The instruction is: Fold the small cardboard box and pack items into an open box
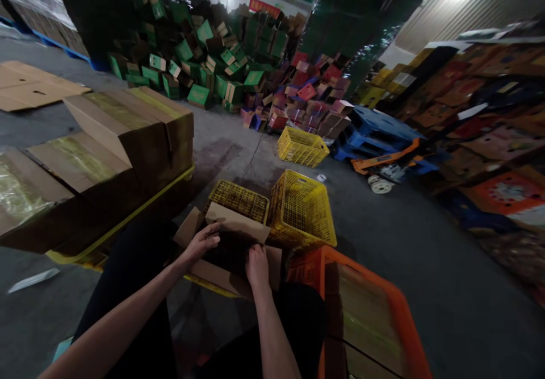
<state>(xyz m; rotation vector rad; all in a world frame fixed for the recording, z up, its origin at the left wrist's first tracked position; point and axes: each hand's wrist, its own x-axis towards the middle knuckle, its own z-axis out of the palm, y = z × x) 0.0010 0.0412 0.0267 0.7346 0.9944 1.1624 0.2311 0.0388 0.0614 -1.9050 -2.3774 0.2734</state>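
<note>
An open cardboard box [236, 220] sits between my knees on a yellow crate, its flaps folded outward. My left hand [205, 244] reaches over the box's left side, fingers stretched out and slightly apart at the opening. On the right side, my right hand [258, 264] has its fingers curled at the box's edge, near the corner of the far flap. The box's inside is dark, so its contents cannot be made out. Just beyond it stands a yellow mesh crate [249, 190], partly covered by the far flap.
A yellow basket [321, 211] stands beyond the box. At right, an orange crate [409, 305] holds taped cartons; taped cartons [145, 117] fill the left. Farther off are another yellow basket [303, 147], blue pallets [378, 126], a pallet jack [383, 166] and heaped green boxes [200, 96].
</note>
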